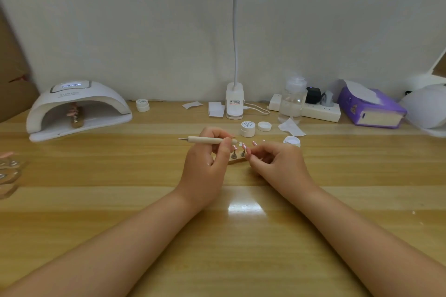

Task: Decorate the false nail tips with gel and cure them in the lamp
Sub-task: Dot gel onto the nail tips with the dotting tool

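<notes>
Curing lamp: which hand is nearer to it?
Left. The left hand, gripping the dotting pen, sits mid-table, right of the curing lamp. The right hand lies farther right, on the far side of the nail tips.

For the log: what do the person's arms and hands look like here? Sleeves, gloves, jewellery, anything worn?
Both forearms are bare up to the frame's bottom edge: no sleeves show. The left hand and right hand wear no gloves, and no rings, bracelets or watch show on the sides facing the camera. The fingernails are too small to judge for polish.
</notes>
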`<state>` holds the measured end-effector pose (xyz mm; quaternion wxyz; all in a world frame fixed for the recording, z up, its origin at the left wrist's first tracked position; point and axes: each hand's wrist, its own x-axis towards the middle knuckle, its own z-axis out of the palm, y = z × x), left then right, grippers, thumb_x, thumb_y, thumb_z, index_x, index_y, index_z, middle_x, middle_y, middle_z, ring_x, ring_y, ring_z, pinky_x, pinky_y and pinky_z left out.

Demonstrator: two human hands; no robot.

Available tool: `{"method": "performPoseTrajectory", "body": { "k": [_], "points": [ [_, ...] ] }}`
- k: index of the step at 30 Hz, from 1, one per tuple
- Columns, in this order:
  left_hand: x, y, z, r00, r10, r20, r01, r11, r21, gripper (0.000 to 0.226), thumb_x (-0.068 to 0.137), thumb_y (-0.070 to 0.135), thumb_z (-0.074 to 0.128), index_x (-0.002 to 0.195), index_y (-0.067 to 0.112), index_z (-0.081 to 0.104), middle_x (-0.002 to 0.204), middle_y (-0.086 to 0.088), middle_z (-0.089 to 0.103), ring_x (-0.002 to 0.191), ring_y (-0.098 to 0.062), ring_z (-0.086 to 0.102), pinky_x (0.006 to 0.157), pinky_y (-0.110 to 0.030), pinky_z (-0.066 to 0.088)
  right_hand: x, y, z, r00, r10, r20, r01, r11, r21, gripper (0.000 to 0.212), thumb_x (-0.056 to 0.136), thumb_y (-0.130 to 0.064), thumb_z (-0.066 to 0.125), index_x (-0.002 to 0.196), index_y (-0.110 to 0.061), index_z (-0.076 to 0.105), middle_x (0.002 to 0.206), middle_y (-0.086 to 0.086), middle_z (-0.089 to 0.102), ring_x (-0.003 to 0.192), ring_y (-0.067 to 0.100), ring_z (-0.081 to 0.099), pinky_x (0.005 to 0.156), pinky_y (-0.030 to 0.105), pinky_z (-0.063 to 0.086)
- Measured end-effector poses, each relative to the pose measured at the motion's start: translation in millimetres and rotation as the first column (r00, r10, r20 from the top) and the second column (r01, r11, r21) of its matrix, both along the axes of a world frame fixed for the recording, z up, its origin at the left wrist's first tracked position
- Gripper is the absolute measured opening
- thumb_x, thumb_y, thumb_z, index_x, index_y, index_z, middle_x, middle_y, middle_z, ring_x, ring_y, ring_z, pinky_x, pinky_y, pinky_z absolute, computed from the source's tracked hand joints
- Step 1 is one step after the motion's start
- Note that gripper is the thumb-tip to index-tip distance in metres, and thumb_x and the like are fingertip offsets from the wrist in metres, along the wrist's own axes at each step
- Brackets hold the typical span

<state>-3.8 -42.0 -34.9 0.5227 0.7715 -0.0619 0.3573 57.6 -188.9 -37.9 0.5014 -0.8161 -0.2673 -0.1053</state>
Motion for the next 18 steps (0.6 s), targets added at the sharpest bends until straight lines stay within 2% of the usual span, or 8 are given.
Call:
{"method": "performPoseTrajectory", "body": {
  "k": [2,6,8,12,18],
  "points": [
    [0.1,-0.3,-0.8,1.0,-0.02,-0.004,0.02,1.0,0.017,0.01,0.09,0.025,0.049,0.084,0.032,0.052,0.082,0.009,0.065,0.071,-0.004,0.062,0.064,-0.019,0.049,0.2,0.0,-0.6,1.0,0.002,0.018,-0.002,1.0,-0.012,0.006,0.081,-0.016,0.069,0.077,-0.016,0.074,0.059,-0.011,0.062,0.053,0.003,0.051,0.059,0.019,0.045],
    [-0.5,-1.0,-1.5,0.999,-0.032,-0.015,0.033,0.995,0.089,0.011,0.09,0.025,0.05,0.083,0.032,0.055,0.08,0.008,0.064,0.071,-0.01,0.061,0.065,-0.03,0.05,0.3,-0.3,-1.1,0.999,0.008,0.049,-0.006,0.999,-0.037,0.004,0.08,-0.015,0.07,0.079,-0.016,0.074,0.059,-0.014,0.062,0.056,0.004,0.055,0.06,0.015,0.045],
    [-0.7,-0.8,-1.3,0.999,-0.03,-0.014,0.031,0.994,0.106,0.012,0.091,0.025,0.05,0.083,0.033,0.055,0.08,0.009,0.064,0.071,-0.011,0.061,0.065,-0.033,0.049,0.6,-0.4,-1.4,0.999,0.008,0.048,-0.006,0.999,-0.038,0.004,0.081,-0.016,0.071,0.079,-0.015,0.074,0.059,-0.012,0.062,0.056,0.007,0.056,0.061,0.018,0.046],
    [-0.3,0.0,-1.4,1.0,-0.025,-0.007,0.026,0.992,0.12,0.012,0.091,0.025,0.05,0.084,0.033,0.055,0.082,0.009,0.064,0.071,-0.009,0.06,0.064,-0.031,0.048,0.8,0.2,-1.5,0.998,0.007,0.055,-0.005,0.999,-0.035,0.005,0.081,-0.017,0.071,0.079,-0.015,0.074,0.06,-0.009,0.064,0.058,0.012,0.059,0.063,0.024,0.049],
    [0.0,0.1,-2.2,0.999,-0.038,-0.021,0.04,0.993,0.111,0.009,0.091,0.026,0.05,0.085,0.031,0.055,0.078,0.009,0.063,0.07,-0.013,0.059,0.064,-0.032,0.048,1.3,0.8,-1.5,0.998,0.007,0.06,-0.004,0.999,-0.048,0.004,0.081,-0.017,0.071,0.079,-0.016,0.075,0.058,-0.012,0.063,0.057,0.01,0.059,0.064,0.025,0.05]
  ]
}}
